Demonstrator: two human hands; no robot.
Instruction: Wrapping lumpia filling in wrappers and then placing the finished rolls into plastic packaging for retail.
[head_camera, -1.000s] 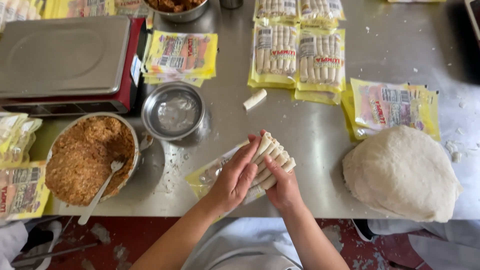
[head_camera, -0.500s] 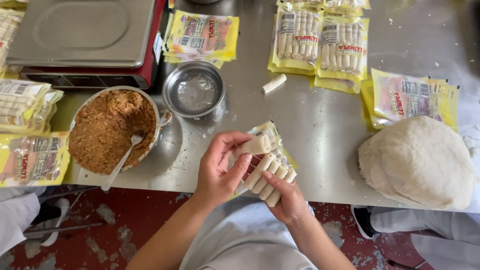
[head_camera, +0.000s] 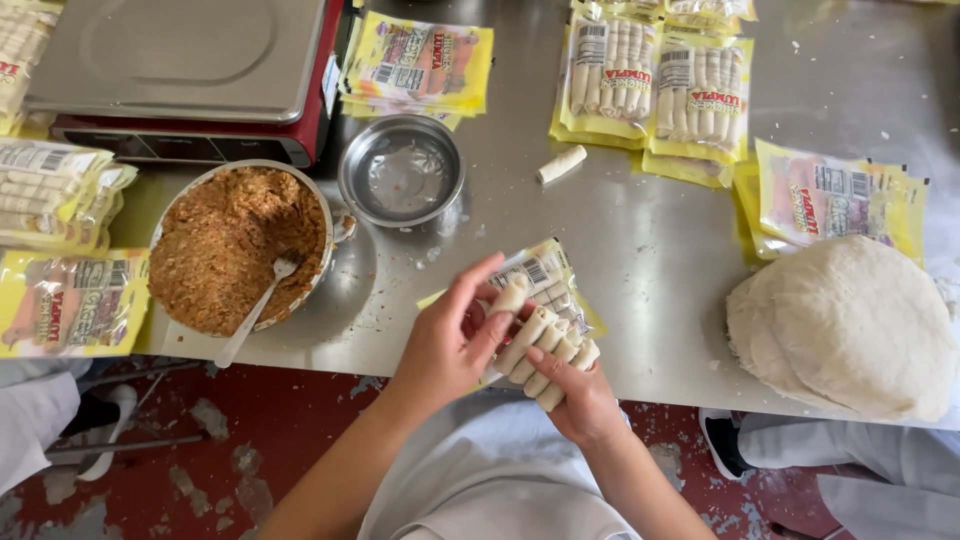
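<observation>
A: Holding steady in the head view: right hand (head_camera: 585, 395) cups a row of pale spring rolls (head_camera: 550, 355) from below, fingers curled round them, just off the near edge of the steel table (head_camera: 640, 230).

B: Left?

A: Left hand (head_camera: 450, 340) half closed, thumb and fingers pinching one roll (head_camera: 510, 295) at the mouth of a yellow-and-clear pouch (head_camera: 548, 275). That roll sits at the top of the row, touching it.

B: Change from half a second back?

A: Then the single roll was lifted apart, above the pouch. Now it's down against the others, so the row looks one roll fuller. A second back both hands lay flat on the bundle, on the table.

B: In the pouch or on it?

A: Can't tell; fingers cover the opening.

B: Rest?

A: Same layout. Bowl of brown filling (head_camera: 235, 245) with spoon (head_camera: 255, 310) left, empty steel bowl (head_camera: 400, 170) behind, stray roll (head_camera: 560, 163), wrapper stack (head_camera: 850, 325) right, filled packs (head_camera: 650, 85) at back. Camera has tipped nearer.
</observation>
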